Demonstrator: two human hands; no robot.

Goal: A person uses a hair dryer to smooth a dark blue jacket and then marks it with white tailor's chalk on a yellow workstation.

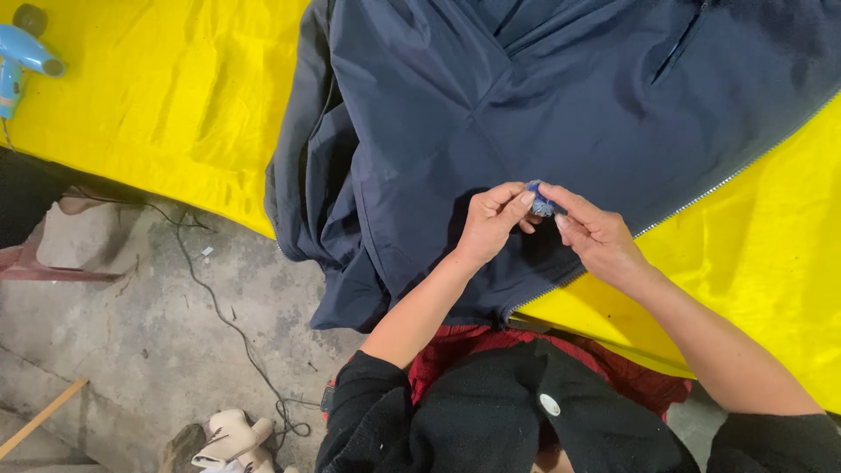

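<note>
Both hands, left hand point(492, 221) and right hand point(594, 235), pinch a small blue object point(541, 205) (mostly hidden) over the navy jacket point(491, 105).

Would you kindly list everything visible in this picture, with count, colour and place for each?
jacket: one, navy blue, spread over the table top, hanging off the near edge.
zipper: one, silver teeth, along the jacket's right edge.
small blue-and-white object: one, pinched between both hands' fingertips; too small to identify.
table cover: one, bright yellow, under the jacket.
blue handheld tool: one, light blue, top left corner on the cover.
cable: one, dark, trailing across the concrete floor.
wooden stick: one, pale, lower left floor.
cream-coloured object: one, on the floor at the bottom edge; unclear what it is.
left hand: one, fingertips on the small object.
right hand: one, fingertips on the small object.
</note>
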